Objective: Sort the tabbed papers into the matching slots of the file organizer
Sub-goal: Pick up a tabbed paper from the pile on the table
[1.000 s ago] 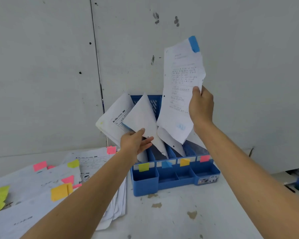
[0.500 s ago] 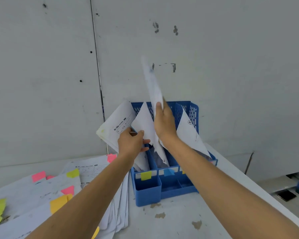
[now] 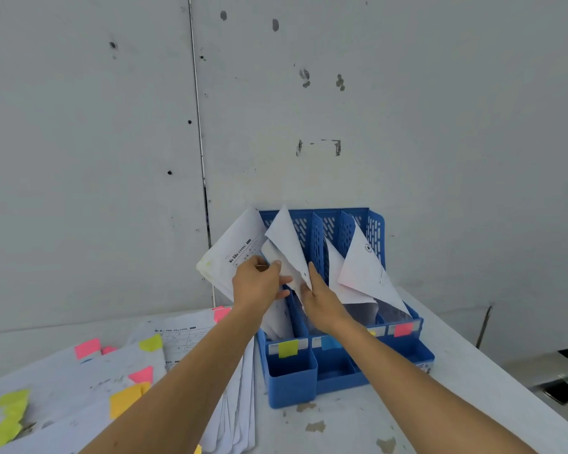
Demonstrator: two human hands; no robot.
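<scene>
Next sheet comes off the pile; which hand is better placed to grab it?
Left, probably. The pile lies under the left forearm, while the right hand pinches a sheet at the organizer. The left hand must first release its papers.

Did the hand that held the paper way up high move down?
Yes. The right hand has come down and left: from beside the top of the blue file organizer to low among its middle slots.

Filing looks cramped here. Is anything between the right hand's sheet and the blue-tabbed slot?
Yes: papers from the left slot lean across the blue-tabbed slot; the left hand grips them and holds them aside. The right hand pinches the sheet there, and nothing else visibly blocks it.
</scene>
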